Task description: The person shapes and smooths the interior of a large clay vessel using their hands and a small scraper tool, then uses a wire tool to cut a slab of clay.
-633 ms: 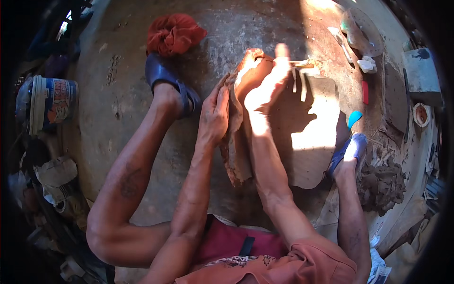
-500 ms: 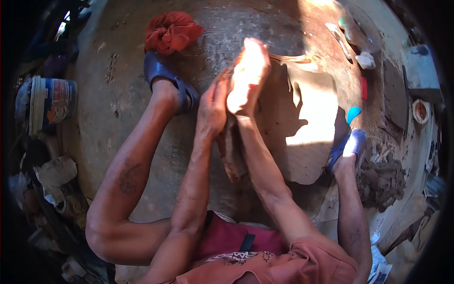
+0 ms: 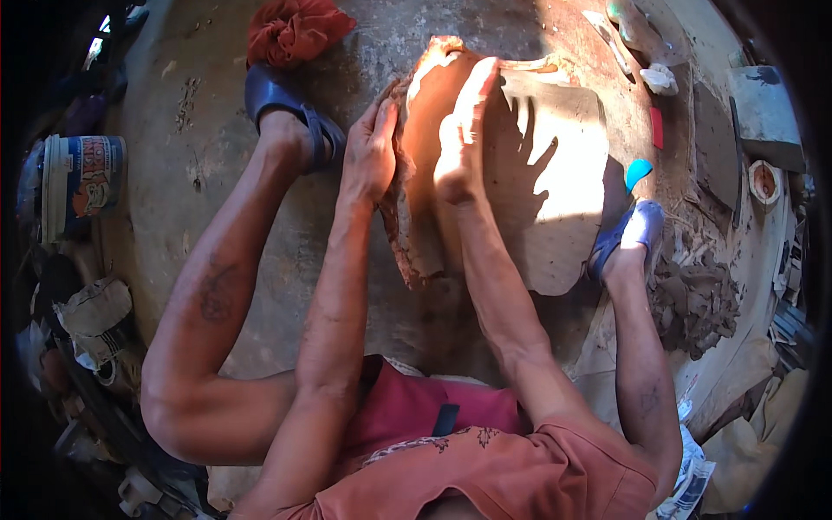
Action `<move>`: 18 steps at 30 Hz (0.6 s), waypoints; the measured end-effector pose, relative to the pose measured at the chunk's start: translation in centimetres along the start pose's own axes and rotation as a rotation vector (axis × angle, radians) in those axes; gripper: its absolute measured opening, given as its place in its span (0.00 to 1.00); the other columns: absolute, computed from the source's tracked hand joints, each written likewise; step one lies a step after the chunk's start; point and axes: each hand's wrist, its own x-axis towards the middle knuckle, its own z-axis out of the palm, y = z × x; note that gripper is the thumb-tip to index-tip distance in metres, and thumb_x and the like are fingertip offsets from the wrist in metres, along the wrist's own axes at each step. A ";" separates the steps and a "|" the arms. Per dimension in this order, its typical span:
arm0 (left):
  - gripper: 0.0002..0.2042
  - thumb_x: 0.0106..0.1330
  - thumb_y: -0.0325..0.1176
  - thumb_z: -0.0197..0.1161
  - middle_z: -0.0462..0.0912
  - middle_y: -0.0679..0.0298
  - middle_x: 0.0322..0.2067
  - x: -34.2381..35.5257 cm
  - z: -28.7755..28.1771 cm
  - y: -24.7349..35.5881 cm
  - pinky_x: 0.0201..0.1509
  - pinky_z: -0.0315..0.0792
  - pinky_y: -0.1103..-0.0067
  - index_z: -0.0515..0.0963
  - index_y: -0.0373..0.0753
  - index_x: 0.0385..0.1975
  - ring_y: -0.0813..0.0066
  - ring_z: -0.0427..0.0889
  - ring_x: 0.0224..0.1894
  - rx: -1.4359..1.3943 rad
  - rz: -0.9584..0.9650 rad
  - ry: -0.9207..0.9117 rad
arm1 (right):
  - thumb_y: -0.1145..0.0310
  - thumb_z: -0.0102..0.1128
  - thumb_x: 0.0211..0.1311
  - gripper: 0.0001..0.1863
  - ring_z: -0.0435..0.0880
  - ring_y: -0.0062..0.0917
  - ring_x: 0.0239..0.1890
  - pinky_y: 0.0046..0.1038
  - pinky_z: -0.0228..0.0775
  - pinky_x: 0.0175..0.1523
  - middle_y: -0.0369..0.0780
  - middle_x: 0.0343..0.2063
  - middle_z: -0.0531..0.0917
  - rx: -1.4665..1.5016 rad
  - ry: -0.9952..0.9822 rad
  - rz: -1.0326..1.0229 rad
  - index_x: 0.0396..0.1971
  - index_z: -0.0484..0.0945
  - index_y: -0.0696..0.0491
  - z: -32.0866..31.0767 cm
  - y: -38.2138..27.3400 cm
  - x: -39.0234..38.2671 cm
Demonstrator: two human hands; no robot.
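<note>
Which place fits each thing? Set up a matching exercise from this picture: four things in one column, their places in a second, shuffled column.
Things:
1. red cloth
2. bucket
3. clay slab
4. loose clay heap

Places:
A. between the left hand and right hand
B. far left edge
C. top, beyond the left foot
D. right, beside the right foot

Pairs: 1-C, 2-B, 3-A, 4-D

Bare forearms, dark tattoo [image 3: 215, 293] on left leg, dark blue sandals [image 3: 286, 108], salmon short-sleeved shirt [image 3: 520, 472] with small dark pattern, dark red shorts [image 3: 416, 407] just above the shirt
</note>
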 end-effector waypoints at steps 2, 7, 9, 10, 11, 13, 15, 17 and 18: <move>0.22 0.82 0.40 0.48 0.82 0.63 0.57 0.4 0.4 -0.9 0.63 0.70 0.80 0.73 0.31 0.65 0.80 0.78 0.56 0.046 0.137 -0.034 | 0.43 0.30 0.77 0.42 0.27 0.50 0.81 0.57 0.18 0.79 0.51 0.80 0.33 0.056 0.039 0.010 0.80 0.38 0.55 -1.1 -0.1 -1.7; 0.21 0.82 0.40 0.48 0.81 0.62 0.58 0.4 1.0 0.3 0.65 0.68 0.80 0.74 0.32 0.65 0.79 0.76 0.59 -0.073 0.119 -0.059 | 0.43 0.25 0.80 0.41 0.26 0.45 0.82 0.49 0.16 0.80 0.50 0.80 0.34 -0.209 -0.289 0.110 0.79 0.38 0.59 -0.3 -1.2 -4.4; 0.21 0.82 0.38 0.47 0.80 0.61 0.60 0.1 0.6 0.0 0.67 0.67 0.80 0.73 0.30 0.65 0.78 0.75 0.61 0.045 0.053 -0.046 | 0.44 0.25 0.80 0.41 0.26 0.44 0.82 0.49 0.16 0.80 0.50 0.80 0.35 -0.124 -0.289 0.108 0.79 0.37 0.58 -0.3 -1.8 -6.3; 0.21 0.82 0.39 0.47 0.83 0.61 0.56 0.2 0.5 -0.2 0.63 0.71 0.80 0.75 0.30 0.64 0.80 0.78 0.56 0.098 0.061 -0.034 | 0.44 0.25 0.80 0.41 0.26 0.44 0.82 0.49 0.16 0.80 0.50 0.80 0.35 -0.083 -0.287 0.108 0.79 0.37 0.57 -0.3 -2.2 -7.3; 0.21 0.82 0.39 0.47 0.83 0.61 0.55 0.6 0.7 -0.2 0.62 0.71 0.80 0.74 0.30 0.64 0.79 0.79 0.55 0.016 0.172 -0.057 | 0.44 0.24 0.80 0.40 0.26 0.43 0.82 0.49 0.16 0.80 0.50 0.80 0.35 -0.048 -0.281 0.089 0.79 0.36 0.57 -0.5 -2.8 -7.2; 0.22 0.82 0.40 0.48 0.83 0.60 0.57 0.7 0.8 -0.3 0.63 0.70 0.79 0.73 0.31 0.66 0.77 0.78 0.57 -0.118 0.160 -0.095 | 0.42 0.26 0.80 0.42 0.29 0.43 0.82 0.49 0.17 0.80 0.50 0.80 0.36 0.044 -0.356 0.234 0.80 0.37 0.57 -0.9 -4.2 -7.1; 0.22 0.82 0.39 0.48 0.82 0.60 0.58 1.1 0.1 -0.3 0.64 0.70 0.78 0.73 0.31 0.66 0.77 0.78 0.57 -0.030 0.181 -0.087 | 0.40 0.27 0.79 0.43 0.30 0.45 0.82 0.51 0.18 0.80 0.50 0.80 0.36 0.207 -0.295 0.317 0.80 0.37 0.55 -1.9 -5.1 -6.1; 0.22 0.82 0.39 0.48 0.81 0.58 0.60 1.6 1.1 -0.4 0.67 0.67 0.78 0.74 0.31 0.66 0.76 0.76 0.61 0.009 0.195 -0.080 | 0.42 0.30 0.79 0.43 0.34 0.40 0.82 0.44 0.23 0.81 0.48 0.81 0.38 0.438 -0.091 0.282 0.80 0.35 0.54 -3.4 -6.9 -5.9; 0.22 0.82 0.39 0.48 0.81 0.58 0.60 1.7 1.1 -0.3 0.67 0.67 0.78 0.74 0.31 0.66 0.76 0.76 0.61 0.005 0.205 -0.091 | 0.42 0.31 0.79 0.43 0.36 0.38 0.82 0.40 0.26 0.82 0.47 0.81 0.38 0.560 0.002 0.245 0.80 0.33 0.54 -3.9 -7.9 -5.7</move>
